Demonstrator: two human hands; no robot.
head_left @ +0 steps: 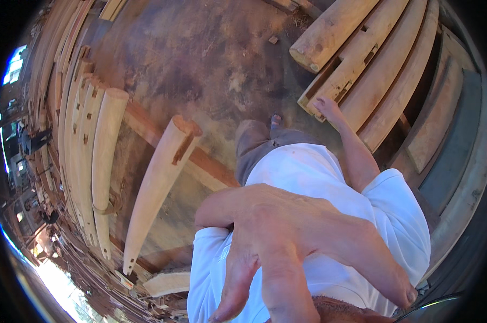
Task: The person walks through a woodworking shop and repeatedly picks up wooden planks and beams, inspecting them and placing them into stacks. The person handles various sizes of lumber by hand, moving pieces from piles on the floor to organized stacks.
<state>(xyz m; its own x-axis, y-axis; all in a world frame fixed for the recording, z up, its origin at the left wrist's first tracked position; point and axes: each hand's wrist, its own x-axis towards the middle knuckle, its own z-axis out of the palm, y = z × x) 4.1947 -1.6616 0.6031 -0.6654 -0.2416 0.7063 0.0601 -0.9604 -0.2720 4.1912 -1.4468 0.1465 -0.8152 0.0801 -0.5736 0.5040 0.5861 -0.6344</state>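
Fingers apart, nothing visibly held: your left hand looms up close. Your right hand is at the end of the mortised timber; can't tell if gripping. It lies between round logs, slots up, probably for access.

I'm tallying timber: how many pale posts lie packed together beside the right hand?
4: a round-ended post leftmost, a slotted post at the right hand, then a third post and a fourth post rightward. More may be hidden beneath.
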